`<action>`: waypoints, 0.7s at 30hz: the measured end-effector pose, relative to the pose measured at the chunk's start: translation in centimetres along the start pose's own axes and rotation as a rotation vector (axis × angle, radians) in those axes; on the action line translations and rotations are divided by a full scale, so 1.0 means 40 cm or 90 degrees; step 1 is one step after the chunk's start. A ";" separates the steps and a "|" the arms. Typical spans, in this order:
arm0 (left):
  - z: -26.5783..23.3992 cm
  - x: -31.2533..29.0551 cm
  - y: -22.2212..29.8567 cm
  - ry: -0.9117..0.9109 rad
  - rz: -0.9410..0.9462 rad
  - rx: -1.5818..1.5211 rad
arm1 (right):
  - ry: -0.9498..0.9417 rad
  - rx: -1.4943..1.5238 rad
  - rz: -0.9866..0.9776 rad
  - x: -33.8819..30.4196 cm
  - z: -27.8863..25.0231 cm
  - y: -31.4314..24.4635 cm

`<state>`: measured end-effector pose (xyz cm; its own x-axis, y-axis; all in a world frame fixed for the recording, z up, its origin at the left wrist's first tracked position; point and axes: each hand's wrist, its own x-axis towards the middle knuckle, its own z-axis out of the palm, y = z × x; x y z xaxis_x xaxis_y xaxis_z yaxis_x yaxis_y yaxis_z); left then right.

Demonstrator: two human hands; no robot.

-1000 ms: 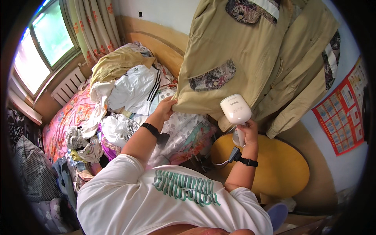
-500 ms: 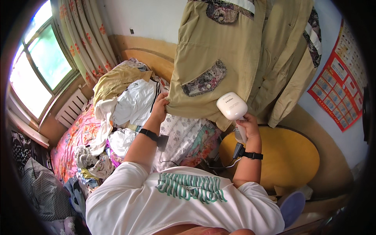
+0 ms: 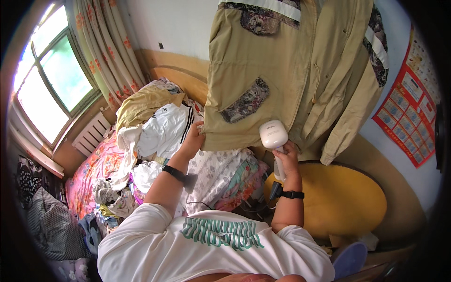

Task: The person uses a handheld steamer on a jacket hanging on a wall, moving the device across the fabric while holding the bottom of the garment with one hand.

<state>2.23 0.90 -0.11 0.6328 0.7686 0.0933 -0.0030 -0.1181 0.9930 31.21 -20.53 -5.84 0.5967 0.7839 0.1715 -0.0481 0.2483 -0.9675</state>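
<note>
A khaki jacket [image 3: 263, 61] with dark patterned pocket flaps and white stripes hangs in front of me. My left hand [image 3: 193, 140] pinches its lower left hem corner and holds that edge out to the side. In my right hand [image 3: 287, 157] is a white handheld garment steamer [image 3: 274, 135], gripped by its handle. The steamer's rounded head is up against or just in front of the jacket's lower front, near the hem; whether it touches cloth I cannot tell. A patterned flap [image 3: 245, 100] lies on the panel between my two hands.
Behind the jacket a bed [image 3: 89, 174] carries heaped clothes, including a white shirt [image 3: 164, 129]. At right stands an oval yellow table [image 3: 347, 197]. A blue round object [image 3: 350, 261] sits low at right. A window [image 3: 66, 80] and floral curtain [image 3: 110, 47] are at left.
The whole view has shifted slightly, so the jacket sits lower in it. My right hand and the steamer have moved slightly left along the hem. My left hand keeps its hold.
</note>
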 end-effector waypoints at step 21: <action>0.021 0.067 -0.110 0.216 -0.034 0.052 | 0.092 -0.042 -0.175 0.101 0.102 -0.019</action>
<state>4.58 2.96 -4.29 0.3373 0.9385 0.0742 0.0929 -0.1116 0.9894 30.42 -15.24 -3.63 0.6880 0.6023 0.4048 0.1802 0.3985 -0.8993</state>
